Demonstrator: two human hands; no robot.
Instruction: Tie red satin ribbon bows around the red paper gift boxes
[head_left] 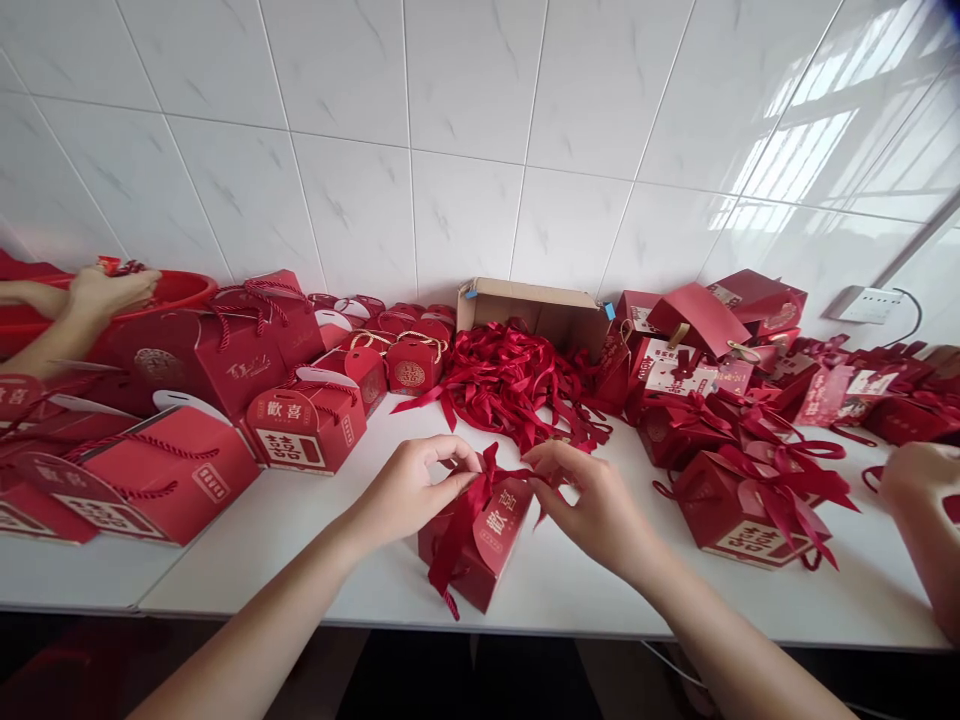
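In front of me a red gift box (501,530) with gold lettering stands turned at an angle near the table's front edge. A dark red satin ribbon (459,545) is tied in a bow on its top, one tail hanging down the side. My left hand (420,490) pinches the bow's left side between thumb and fingers. On the other side my right hand (589,500) pinches the ribbon's right part. A twisted cord end (451,604) pokes out below the hanging tail. The knot is partly covered by the loops.
Behind the box, a heap of loose ribbons (517,375) spills from a cardboard box (536,300). Red boxes without bows (307,425) crowd the left; boxes with bows (757,510) fill the right. Other people's hands show at far left (112,290) and far right (919,475).
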